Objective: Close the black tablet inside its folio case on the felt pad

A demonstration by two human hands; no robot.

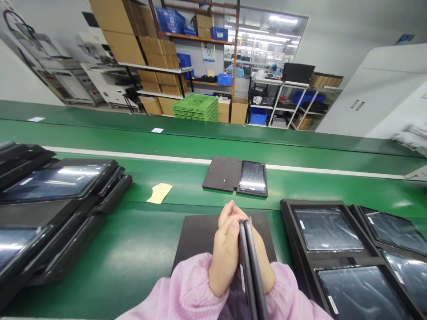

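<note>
A long green conveyor table (133, 249) runs across the room in front of the person. On its left edge sits a heap of black tablets in cases (50, 204), overlapping one another. On the right stand black trays (290, 231) with more dark screens lying flat in their compartments. Directly before the person lies a black mat (196, 235). Farther out on the belt an opened folio case (235, 177) lies flat, a tablet screen face up in its right half.

Over the mat, the person holds a closed black tablet case (251, 266) on edge, its two thin halves standing side by side. The left hand (227, 253) presses flat against its left face and the right hand (265, 266) against its right face, largely hidden behind it; the fingertips (231, 211) of both hands meet beyond its far end. Pink sleeves (187, 289) cover both wrists.

A small yellow paper slip (160, 193) lies on the belt, left of the open case.
</note>
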